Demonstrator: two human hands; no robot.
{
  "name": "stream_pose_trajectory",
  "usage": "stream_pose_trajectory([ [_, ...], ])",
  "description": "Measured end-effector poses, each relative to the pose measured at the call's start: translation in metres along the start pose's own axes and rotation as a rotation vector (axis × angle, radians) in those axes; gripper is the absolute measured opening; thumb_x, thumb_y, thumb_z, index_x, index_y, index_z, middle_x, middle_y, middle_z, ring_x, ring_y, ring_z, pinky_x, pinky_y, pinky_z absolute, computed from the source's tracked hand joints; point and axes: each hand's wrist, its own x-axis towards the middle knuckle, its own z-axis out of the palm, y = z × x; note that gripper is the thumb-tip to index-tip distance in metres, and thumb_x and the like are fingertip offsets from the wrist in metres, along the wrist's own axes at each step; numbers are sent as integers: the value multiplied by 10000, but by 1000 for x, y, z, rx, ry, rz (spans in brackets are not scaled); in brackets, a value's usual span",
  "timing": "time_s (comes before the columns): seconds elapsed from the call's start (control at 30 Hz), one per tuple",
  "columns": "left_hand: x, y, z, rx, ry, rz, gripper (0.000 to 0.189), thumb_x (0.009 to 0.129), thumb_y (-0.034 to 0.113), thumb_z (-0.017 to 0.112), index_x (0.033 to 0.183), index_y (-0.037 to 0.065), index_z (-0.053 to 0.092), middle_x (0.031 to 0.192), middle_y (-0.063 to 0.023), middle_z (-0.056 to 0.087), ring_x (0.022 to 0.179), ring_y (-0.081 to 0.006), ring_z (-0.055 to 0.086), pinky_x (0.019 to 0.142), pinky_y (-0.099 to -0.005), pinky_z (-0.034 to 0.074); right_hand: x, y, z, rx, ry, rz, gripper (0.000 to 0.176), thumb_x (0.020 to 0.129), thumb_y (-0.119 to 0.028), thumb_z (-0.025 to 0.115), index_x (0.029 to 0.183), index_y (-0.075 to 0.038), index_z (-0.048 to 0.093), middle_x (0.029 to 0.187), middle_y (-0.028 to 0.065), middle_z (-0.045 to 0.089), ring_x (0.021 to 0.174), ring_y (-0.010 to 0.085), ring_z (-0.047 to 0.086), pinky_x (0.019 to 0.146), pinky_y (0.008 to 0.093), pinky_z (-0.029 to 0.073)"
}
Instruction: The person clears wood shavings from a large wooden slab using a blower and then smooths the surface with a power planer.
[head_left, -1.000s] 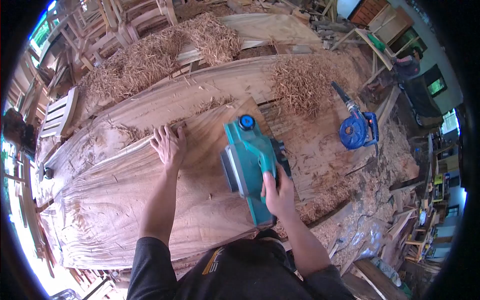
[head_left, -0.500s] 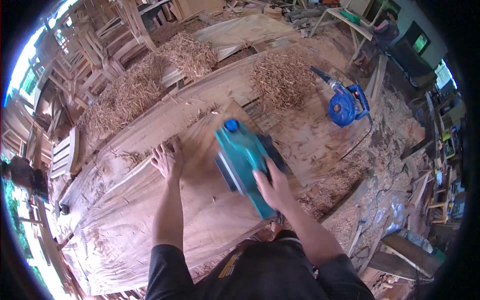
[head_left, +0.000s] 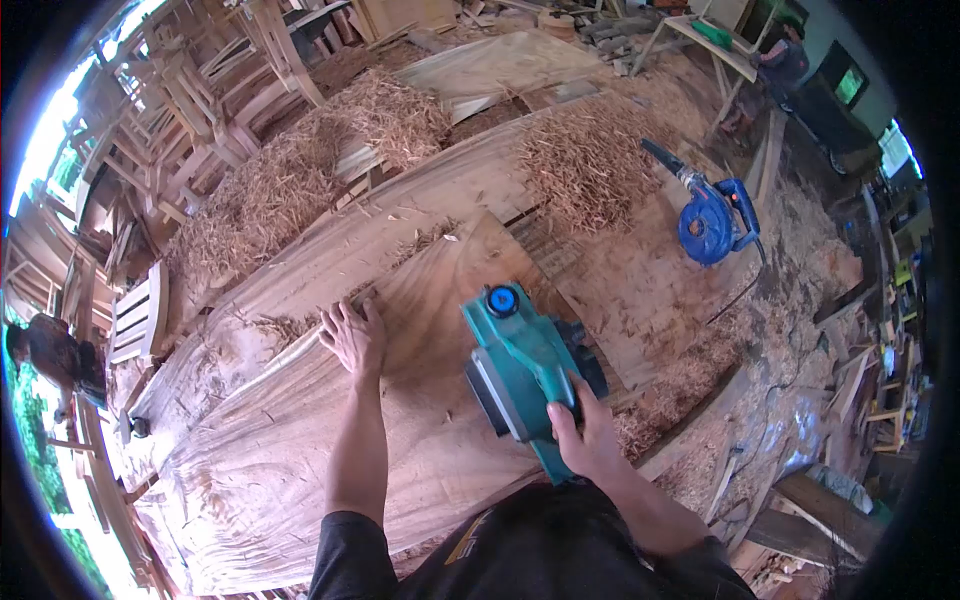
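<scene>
My right hand (head_left: 588,437) is wrapped round the rear handle of a teal electric planer (head_left: 530,345) with a blue front knob. The planer is over the right part of a wide wooden board (head_left: 430,400) with curving grain, close to my body. My left hand (head_left: 356,338) rests at the board's far edge, fingers spread and pointing away from me, with nothing in its grasp. A few wood shavings (head_left: 280,326) lie beside its fingertips.
A blue blower (head_left: 712,225) lies right of a shavings heap (head_left: 585,165). More shavings (head_left: 255,190) are piled at the far left, before stacked chair frames (head_left: 175,110). One person (head_left: 782,62) is at the back right, another (head_left: 55,355) at the left edge.
The planer and my right hand have come back toward my body, and the planer looks sharper. My left hand keeps its place on the board's edge. The whole view has shifted slightly.
</scene>
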Motion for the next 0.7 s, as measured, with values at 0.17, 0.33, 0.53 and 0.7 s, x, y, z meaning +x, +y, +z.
stream_pose_trajectory([
  [0.17,0,0,1,6,8,7,591,1005,483,480,1381,30,538,1461,-167,508,1462,-389,332,1177,-582,217,63,-10,24,-78,66,-74,484,1006,-351,598,1337,-1,552,864,278,694,820,462,709,708,484,569],
  [0.33,0,2,-4,23,-20,-14,616,990,496,499,1370,13,542,1453,-184,513,1463,-375,332,1174,-569,220,150,-20,50,-107,124,-182,511,1021,-463,532,1324,-53,568,883,287,702,849,482,696,730,542,554],
  [0.53,2,0,-6,4,-21,-3,619,990,476,489,1380,-2,543,1475,-189,503,1476,-368,320,1188,-556,209,127,-21,37,-36,29,-32,535,1023,-461,535,1375,-59,541,960,307,698,911,495,686,790,531,549],
  [0.7,2,1,-10,0,-51,-7,623,1000,470,469,1402,-2,528,1494,-194,488,1481,-377,311,1192,-571,203,-8,7,-15,-48,-42,73,535,1012,-301,576,1414,42,492,900,230,705,837,350,732,759,426,560],
])
